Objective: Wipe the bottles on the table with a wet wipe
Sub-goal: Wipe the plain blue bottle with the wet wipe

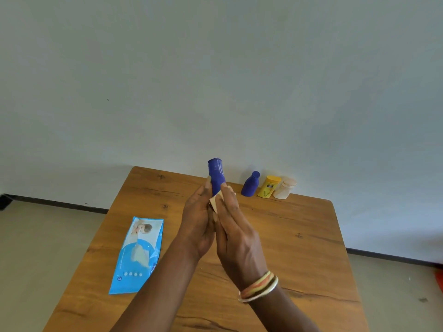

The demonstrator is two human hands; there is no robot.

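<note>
My left hand (197,226) grips the lower part of a blue bottle (217,173), held upright above the wooden table (299,236). My right hand (236,233) presses a folded white wet wipe (215,203) against the bottle's side. Only the bottle's upper half and cap show above my fingers. At the table's far edge stand another blue bottle (250,184), a yellow bottle (269,186) and a cream-white bottle (285,188), side by side.
A blue pack of wet wipes (137,255) lies flat on the left part of the table, with a wipe poking from its opening. A pale wall rises close behind the table. Grey floor shows on both sides.
</note>
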